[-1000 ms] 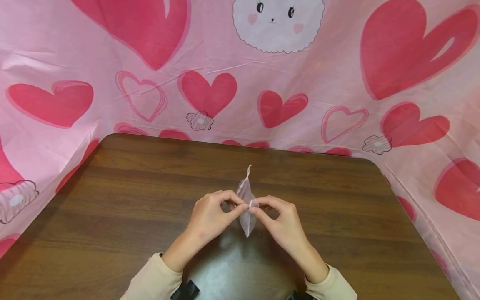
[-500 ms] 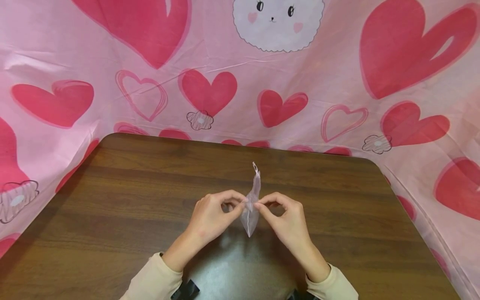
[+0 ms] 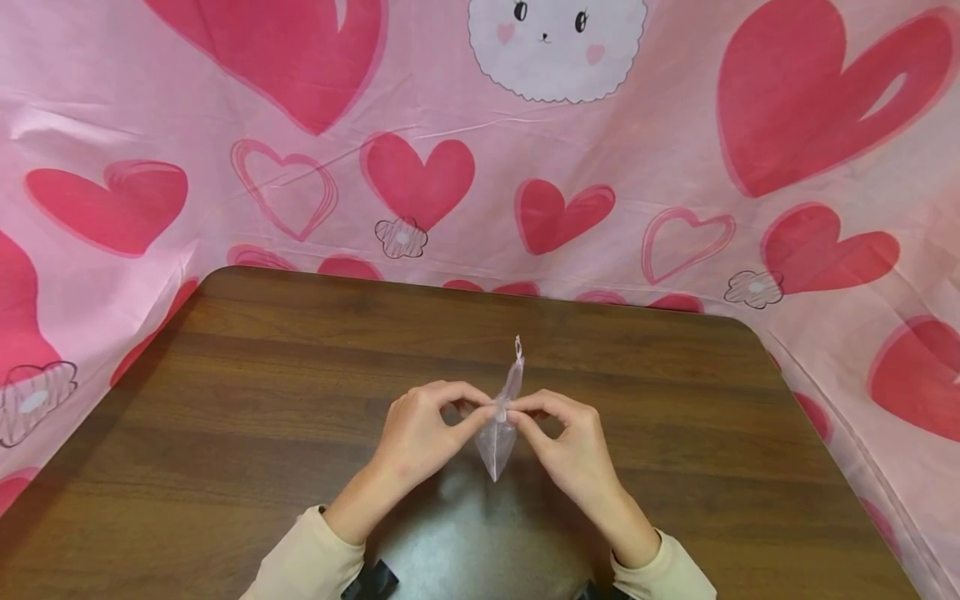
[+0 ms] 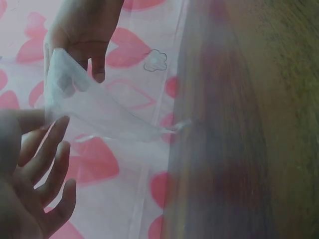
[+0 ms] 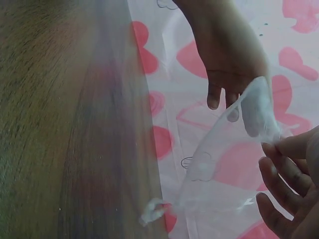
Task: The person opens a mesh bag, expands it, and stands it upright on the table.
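Observation:
A small see-through whitish bag [image 3: 495, 454] hangs above the table between the two hands, its lower corner pointed. Its far end narrows to a twisted, string-like tail [image 3: 517, 348]. My left hand [image 3: 423, 425] pinches the bag's upper edge between thumb and forefinger. From the other side, my right hand [image 3: 573, 433] pinches that edge too, the fingertips almost meeting. In the left wrist view the thin bag [image 4: 99, 109] slopes towards its tail, and the right hand shows partly through it. In the right wrist view the bag [image 5: 204, 154] looks flat; whatever it may contain cannot be made out.
A brown wood-grain table [image 3: 262, 375] with rounded far corners lies beneath. Behind and beside it hangs a pink cloth [image 3: 495, 117] printed with hearts. Black straps [image 3: 371, 581] show near the cream sleeves [image 3: 307, 554].
The bag's tail has swung to the right and dropped slightly. My right hand shifted a little up and outward, then came back close to the left, which has barely moved.

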`<move>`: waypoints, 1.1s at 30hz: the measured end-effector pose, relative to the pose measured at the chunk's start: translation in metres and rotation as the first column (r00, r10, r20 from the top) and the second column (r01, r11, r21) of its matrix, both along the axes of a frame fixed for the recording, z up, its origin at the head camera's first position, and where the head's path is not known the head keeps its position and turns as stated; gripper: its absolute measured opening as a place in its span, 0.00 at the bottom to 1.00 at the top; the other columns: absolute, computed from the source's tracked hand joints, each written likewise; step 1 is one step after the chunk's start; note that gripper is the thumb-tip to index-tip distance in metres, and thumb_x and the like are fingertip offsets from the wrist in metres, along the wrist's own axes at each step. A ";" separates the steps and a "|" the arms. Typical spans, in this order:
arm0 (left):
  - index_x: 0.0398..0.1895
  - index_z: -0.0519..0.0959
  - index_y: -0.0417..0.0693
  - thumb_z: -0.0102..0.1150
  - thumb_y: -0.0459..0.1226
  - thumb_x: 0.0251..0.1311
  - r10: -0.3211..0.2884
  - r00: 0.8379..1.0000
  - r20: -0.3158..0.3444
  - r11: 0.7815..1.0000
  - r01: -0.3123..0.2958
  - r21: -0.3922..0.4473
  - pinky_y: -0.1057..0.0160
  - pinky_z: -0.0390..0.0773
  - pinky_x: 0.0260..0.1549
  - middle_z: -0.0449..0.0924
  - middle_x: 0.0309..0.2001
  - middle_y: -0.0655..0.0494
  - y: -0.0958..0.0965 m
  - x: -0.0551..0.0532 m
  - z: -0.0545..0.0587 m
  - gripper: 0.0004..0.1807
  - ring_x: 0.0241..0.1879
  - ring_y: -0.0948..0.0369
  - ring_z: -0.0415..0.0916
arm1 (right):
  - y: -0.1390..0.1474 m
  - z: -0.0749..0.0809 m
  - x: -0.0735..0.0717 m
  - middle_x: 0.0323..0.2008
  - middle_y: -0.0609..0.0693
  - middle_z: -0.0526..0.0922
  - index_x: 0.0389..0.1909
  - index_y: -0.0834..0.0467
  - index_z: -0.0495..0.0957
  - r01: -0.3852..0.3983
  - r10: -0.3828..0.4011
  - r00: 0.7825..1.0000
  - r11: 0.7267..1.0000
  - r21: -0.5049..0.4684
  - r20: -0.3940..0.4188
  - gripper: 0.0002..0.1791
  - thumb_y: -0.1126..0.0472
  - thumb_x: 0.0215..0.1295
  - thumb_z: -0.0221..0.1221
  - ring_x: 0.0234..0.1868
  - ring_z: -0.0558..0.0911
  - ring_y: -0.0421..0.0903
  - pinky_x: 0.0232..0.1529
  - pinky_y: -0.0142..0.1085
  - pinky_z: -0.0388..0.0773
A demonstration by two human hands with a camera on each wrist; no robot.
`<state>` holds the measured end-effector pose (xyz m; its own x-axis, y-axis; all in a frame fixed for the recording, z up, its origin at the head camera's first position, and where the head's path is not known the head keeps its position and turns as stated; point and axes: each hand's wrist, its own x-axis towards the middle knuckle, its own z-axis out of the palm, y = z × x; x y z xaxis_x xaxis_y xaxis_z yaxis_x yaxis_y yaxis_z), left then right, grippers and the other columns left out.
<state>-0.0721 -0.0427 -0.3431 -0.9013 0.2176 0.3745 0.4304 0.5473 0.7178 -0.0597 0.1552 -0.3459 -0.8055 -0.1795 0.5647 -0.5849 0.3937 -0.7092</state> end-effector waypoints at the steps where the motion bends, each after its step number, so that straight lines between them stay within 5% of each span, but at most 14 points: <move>1: 0.33 0.87 0.66 0.74 0.45 0.54 0.018 1.000 -0.006 1.000 -0.018 -0.001 0.63 0.72 0.30 0.76 0.25 0.77 0.000 0.000 0.001 0.04 0.28 0.68 0.75 | -0.001 0.000 0.000 0.31 0.45 0.87 0.35 0.57 0.87 -0.009 0.009 1.000 1.000 -0.001 -0.005 0.09 0.72 0.55 0.69 0.32 0.82 0.41 0.37 0.33 0.77; 9: 0.30 0.87 0.66 0.75 0.41 0.52 0.090 0.995 -0.044 0.996 -0.091 -0.021 0.63 0.70 0.26 0.76 0.23 0.74 -0.001 -0.002 0.001 0.06 0.27 0.66 0.76 | -0.002 -0.001 -0.001 0.29 0.43 0.86 0.32 0.55 0.86 0.007 -0.007 1.000 1.000 0.012 -0.007 0.09 0.72 0.53 0.71 0.31 0.81 0.40 0.37 0.28 0.75; 17: 0.24 0.83 0.65 0.78 0.40 0.48 0.075 0.996 -0.038 0.997 -0.074 0.016 0.64 0.69 0.23 0.77 0.21 0.75 -0.002 -0.004 0.002 0.10 0.24 0.65 0.75 | -0.002 0.000 -0.003 0.31 0.42 0.85 0.38 0.55 0.85 0.005 -0.005 0.999 1.000 0.016 0.036 0.09 0.69 0.57 0.70 0.32 0.82 0.39 0.37 0.39 0.79; 33: 0.29 0.87 0.69 0.75 0.46 0.51 0.095 0.994 -0.048 0.995 -0.096 -0.022 0.63 0.68 0.24 0.73 0.22 0.78 -0.002 -0.008 0.001 0.05 0.24 0.72 0.72 | -0.005 0.005 -0.006 0.29 0.44 0.86 0.28 0.55 0.84 0.064 -0.063 0.998 0.997 -0.038 0.020 0.09 0.70 0.52 0.72 0.32 0.82 0.40 0.35 0.31 0.75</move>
